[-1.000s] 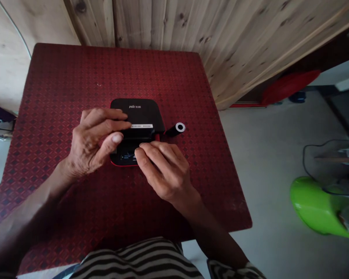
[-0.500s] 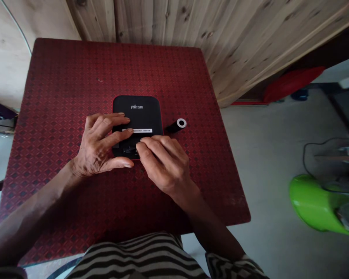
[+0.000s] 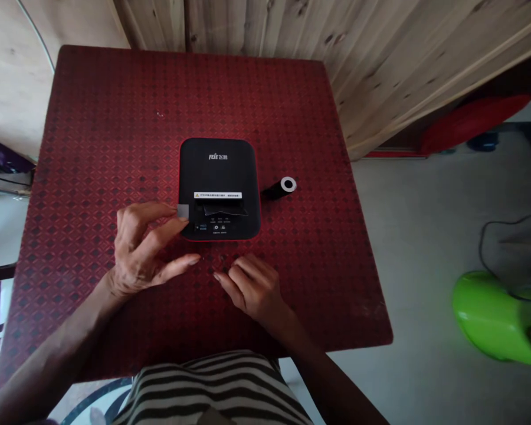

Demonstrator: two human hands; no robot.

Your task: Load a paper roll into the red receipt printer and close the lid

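A black receipt printer with a red rim lies flat on the table. A torn dark strip shows at its slot, below a white warning label. My left hand is open at the printer's left front corner, thumb apart. Its fingertips are by a small grey square at the printer's edge; whether they grip it is unclear. My right hand is curled closed over the table in front of the printer. Anything inside its fingers is hidden. Right of the printer lies a black roll with a white core.
The square table has a red patterned cover. Behind it is a wooden plank wall. A bright green plastic basin or stool is on the floor at right. A red object leans farther back.
My right hand has pulled back from the printer's front towards me and curled, uncovering the slot and buttons. My left hand has drawn off the printer's top to its left edge.
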